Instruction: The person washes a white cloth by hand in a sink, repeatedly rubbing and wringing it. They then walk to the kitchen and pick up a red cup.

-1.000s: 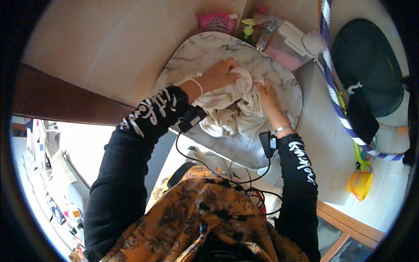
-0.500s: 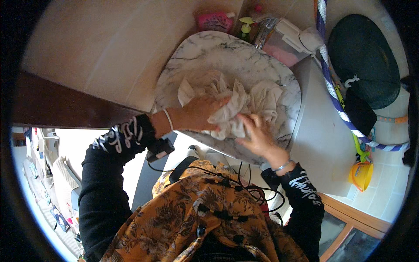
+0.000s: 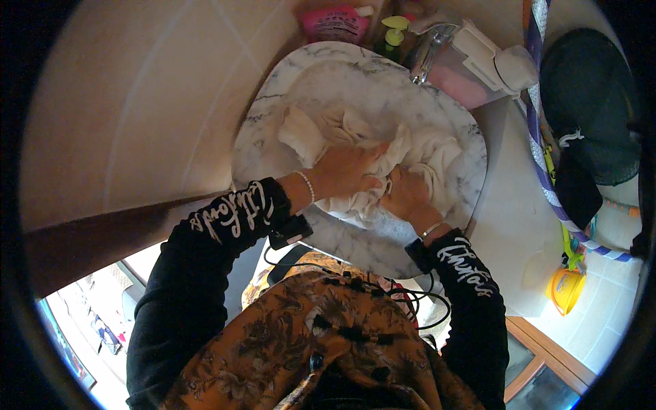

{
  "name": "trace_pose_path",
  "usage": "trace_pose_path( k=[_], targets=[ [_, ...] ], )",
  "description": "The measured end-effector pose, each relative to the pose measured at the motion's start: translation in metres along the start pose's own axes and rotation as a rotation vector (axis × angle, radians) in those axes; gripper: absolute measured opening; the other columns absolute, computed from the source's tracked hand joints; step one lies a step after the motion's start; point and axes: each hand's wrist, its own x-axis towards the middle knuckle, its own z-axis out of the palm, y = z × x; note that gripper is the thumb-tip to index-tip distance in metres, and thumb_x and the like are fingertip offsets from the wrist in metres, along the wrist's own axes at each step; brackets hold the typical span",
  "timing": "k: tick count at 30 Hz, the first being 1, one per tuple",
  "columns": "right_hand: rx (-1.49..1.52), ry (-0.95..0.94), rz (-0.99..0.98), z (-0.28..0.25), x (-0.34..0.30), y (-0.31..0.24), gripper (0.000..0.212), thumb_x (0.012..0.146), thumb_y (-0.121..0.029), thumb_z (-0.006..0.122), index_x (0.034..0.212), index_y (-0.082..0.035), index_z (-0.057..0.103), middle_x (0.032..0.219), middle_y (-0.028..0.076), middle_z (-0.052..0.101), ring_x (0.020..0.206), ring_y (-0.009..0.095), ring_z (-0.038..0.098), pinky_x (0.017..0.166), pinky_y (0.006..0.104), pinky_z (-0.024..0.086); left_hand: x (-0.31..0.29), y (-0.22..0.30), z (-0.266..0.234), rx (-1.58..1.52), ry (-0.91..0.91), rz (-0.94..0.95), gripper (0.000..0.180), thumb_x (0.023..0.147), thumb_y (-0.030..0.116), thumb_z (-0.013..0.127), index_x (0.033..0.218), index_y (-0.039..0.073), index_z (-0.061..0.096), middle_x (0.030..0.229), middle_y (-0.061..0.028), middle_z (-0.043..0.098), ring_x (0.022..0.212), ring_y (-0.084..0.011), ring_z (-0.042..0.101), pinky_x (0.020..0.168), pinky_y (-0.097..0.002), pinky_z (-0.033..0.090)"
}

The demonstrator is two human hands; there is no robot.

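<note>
A crumpled off-white cloth (image 3: 301, 135) lies wet and bunched in a white marble-patterned washbasin (image 3: 270, 82). My left hand (image 3: 342, 171) is closed over the middle of the cloth, with a fold rising past its fingertips. Close beside it, my right hand (image 3: 406, 195) grips the cloth with curled fingers, its knuckles up. The fabric spreads out on both sides of my hands, and some of it is hidden beneath them.
Behind the basin stand a pink pouch (image 3: 335, 26), a pump bottle (image 3: 393, 37), a metal faucet (image 3: 430, 51) and a clear lidded container (image 3: 471, 72). A purple-and-white wrapped hoop (image 3: 536, 102), a dark mesh item (image 3: 588, 102) and a yellow bucket (image 3: 566, 290) hang at the right.
My right hand has gone from loosely spread fingers to a curled grip on the cloth. My left hand has moved slightly right, and the view has shifted.
</note>
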Motion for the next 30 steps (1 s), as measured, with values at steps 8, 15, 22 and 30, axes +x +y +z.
trace_pose_path(
  k=[8,15,22,30],
  targets=[
    [0.265,-0.064,-0.008,-0.044,0.0,-0.002,0.04,0.076,-0.031,0.064,0.104,-0.005,0.055,0.102,0.02,0.063,0.095,0.037,0.06,0.081,0.0463,0.046,-0.003,-0.009,0.011,-0.021,0.14,0.063,0.065,0.077,0.043,0.066,0.127,0.005,0.05,0.106,-0.0202,0.063,0.094,-0.0346,0.062,0.078,-0.0459,0.048],
    [0.095,0.365,-0.313,-0.089,0.011,-0.016,0.027,0.084,-0.022,0.053,0.103,-0.006,0.064,0.106,0.015,0.062,0.099,0.037,0.056,0.086,0.0443,0.043,-0.05,0.022,-0.01,0.086,0.278,0.176,0.042,0.073,0.014,0.063,0.114,0.006,0.059,0.104,-0.0162,0.062,0.099,-0.033,0.058,0.082,-0.0446,0.046],
    [-0.066,0.253,-0.469,-0.07,-0.013,-0.025,0.031,0.087,-0.034,0.052,0.097,-0.007,0.065,0.111,0.012,0.06,0.112,0.034,0.048,0.095,0.0431,0.037,-0.072,0.002,-0.05,0.226,0.094,0.157,0.038,0.069,0.007,0.06,0.107,0.014,0.063,0.104,-0.0095,0.063,0.1,-0.0306,0.058,0.079,-0.047,0.044],
    [0.0,0.36,-0.433,-0.11,-0.101,-0.041,0.021,0.075,-0.026,0.071,0.081,-0.006,0.064,0.096,0.007,0.06,0.106,0.029,0.047,0.096,0.0435,0.035,-0.06,-0.045,-0.074,0.746,-0.045,-0.046,0.034,0.078,0.014,0.061,0.111,0.02,0.064,0.11,-0.0072,0.062,0.11,-0.028,0.053,0.09,-0.0469,0.039]
  ],
)
